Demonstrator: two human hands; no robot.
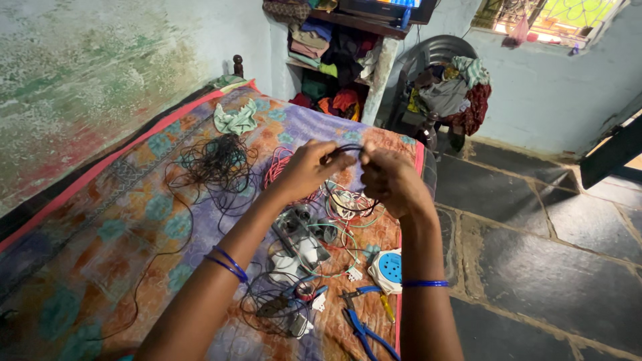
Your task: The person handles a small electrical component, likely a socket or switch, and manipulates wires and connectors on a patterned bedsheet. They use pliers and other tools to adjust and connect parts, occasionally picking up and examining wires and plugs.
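1. Hands: I see the left hand (309,167) and right hand (391,177) raised together above the bed, each pinched narrow on one dark wire (348,148) that spans the short gap between them.
2. Wire: it arches from one set of fingertips to the other, and a loop hangs down below the right hand; I cannot tell whether an end is stripped or joined.
3. Progress, as I judge it: the wire is picked out of the heap and in hand, but nothing on the bed looks assembled yet, so most of the work seems left.
4. Unused stock: a black wire tangle (215,162) lies well apart to the left, with red wires (275,167) nearer the left hand.
5. Parts below the hands: a metal fitting (301,227), a round blue-and-white socket (386,269), and thin green and white leads between them.
6. Tools: blue-handled pliers (364,327) lie untouched near the bed edge.
7. Support: a patterned bedspread (134,220) carries everything.
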